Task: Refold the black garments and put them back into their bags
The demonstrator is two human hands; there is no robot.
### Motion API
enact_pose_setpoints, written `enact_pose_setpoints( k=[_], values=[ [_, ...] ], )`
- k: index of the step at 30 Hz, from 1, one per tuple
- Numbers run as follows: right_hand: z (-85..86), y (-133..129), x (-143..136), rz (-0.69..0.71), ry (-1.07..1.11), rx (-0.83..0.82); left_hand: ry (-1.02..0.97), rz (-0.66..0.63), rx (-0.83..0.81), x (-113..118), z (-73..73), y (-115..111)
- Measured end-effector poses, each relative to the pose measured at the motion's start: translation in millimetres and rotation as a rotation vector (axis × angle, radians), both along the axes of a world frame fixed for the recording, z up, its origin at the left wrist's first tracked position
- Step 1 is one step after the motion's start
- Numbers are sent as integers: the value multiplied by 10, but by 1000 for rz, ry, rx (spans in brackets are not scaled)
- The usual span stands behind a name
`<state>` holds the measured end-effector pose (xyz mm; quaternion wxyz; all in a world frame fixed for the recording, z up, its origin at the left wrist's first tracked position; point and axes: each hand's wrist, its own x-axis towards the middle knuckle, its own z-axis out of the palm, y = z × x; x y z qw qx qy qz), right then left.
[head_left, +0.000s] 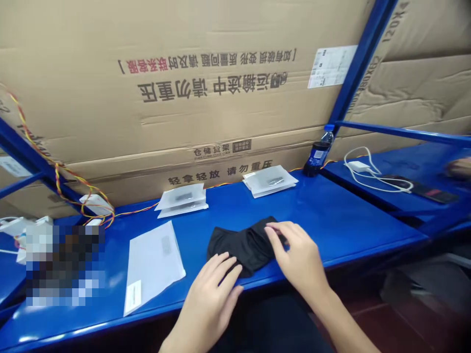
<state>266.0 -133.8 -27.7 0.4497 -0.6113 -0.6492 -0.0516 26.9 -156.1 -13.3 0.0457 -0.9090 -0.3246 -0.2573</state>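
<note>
A black piece of folded fabric (pixel 241 245) lies near the front edge of the blue shelf; its exact kind of garment does not show. My left hand (pixel 215 289) rests its outstretched fingers on the fabric's lower left part, fingers a little apart. At the fabric's right end, my right hand (pixel 298 250) has thumb and forefinger brought close on the cloth, pinching its edge. To the left of the fabric lies a flat frosted zip bag (pixel 152 264) with a small label at its corner.
Two stacks of frosted bags, left (pixel 182 198) and right (pixel 270 181), lie along the cardboard backing (pixel 221 122). A dark drink bottle (pixel 318 152) stands at the back right. Red-yellow wires (pixel 59 171) run at left. A white cable (pixel 368 169) and a phone (pixel 427 190) lie on the right shelf.
</note>
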Motion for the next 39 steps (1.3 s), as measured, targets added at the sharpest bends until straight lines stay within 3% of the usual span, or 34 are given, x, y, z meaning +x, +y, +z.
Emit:
enact_pose_setpoints(
  k=[2,4,6,9,11,14,17,20,22,26,29,31,35,39],
  values=[
    [-42,25,175,-188,16,-9,-24,24,27,-78,9,-5],
    [-93,72,313,-262,-38,-113,-44,47,44,-125,-15,7],
    [-121,123,391,-204,-41,-272,-50,55,35,-130,-56,24],
    [-47,191,412,-119,122,-442,-39,33,-18,-81,-112,36],
    [71,221,354,-161,248,-394,-30,15,-49,-35,-133,38],
    [226,199,111,-205,275,-108,-40,13,-61,26,-157,48],
    [226,62,-282,4,91,103,-89,39,-20,52,-185,44],
    [93,-123,-606,338,-139,90,-194,109,55,-13,-192,-1],
    [14,-210,-680,451,-168,72,-275,201,99,-130,-168,-27],
    [-4,-208,-567,424,-82,126,-279,543,158,-460,-40,84],
    [14,-116,-504,409,-165,82,-55,859,102,-639,88,309],
    [-7,-83,-519,444,-270,-19,122,976,-34,-677,164,439],
    [-115,-146,-552,491,-349,-149,271,937,-258,-616,233,480],
    [-239,-280,-428,562,-405,-124,328,841,-252,-572,211,309]
  ],
)
